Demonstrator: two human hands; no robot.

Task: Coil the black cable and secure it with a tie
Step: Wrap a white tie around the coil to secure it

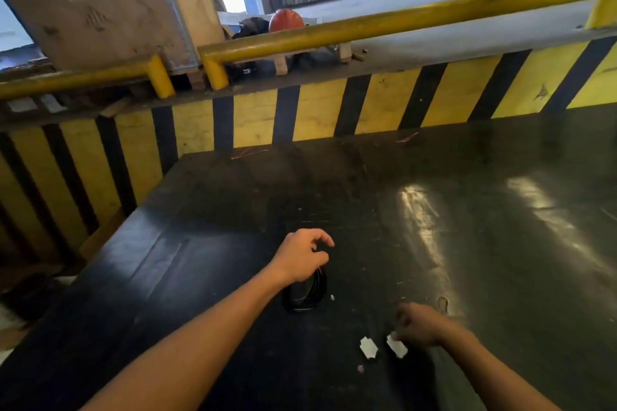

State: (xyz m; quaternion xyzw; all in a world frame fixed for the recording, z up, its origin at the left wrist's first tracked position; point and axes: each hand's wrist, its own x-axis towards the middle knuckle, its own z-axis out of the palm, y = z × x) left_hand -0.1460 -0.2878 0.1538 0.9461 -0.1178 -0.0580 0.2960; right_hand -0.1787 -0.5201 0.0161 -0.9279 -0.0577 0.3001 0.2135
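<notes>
Yellow-and-black hazard boards (320, 110) and a yellow rail (400, 18) fence the far side of the dark, glossy desk (467, 227) I'm working over, with an orange hard hat (286, 19) lying beyond them.

My left hand (302, 257) holds the black cable (305, 295), already wound into a small coil that hangs from the curled fingers (322, 240) with its lower loops resting on the desk, near the middle of the near edge. Something thin and pale shows at the top of the coil under the thumb; I can't tell whether it is a tie.

My right hand (422, 325) is down on the desk, well apart from the coil, fingers pinched on a small white scrap (397, 345). A second white scrap (368, 347) lies just beside it.

My worry is the coil. It is held at one point only, so if the left grip slackens while I'm busy on the right, I judge the loops would spring apart and sprawl. Black cable on a black surface is also hard to read, so a stray loop could slip out unnoticed. The scrap looks light and could slide away.
</notes>
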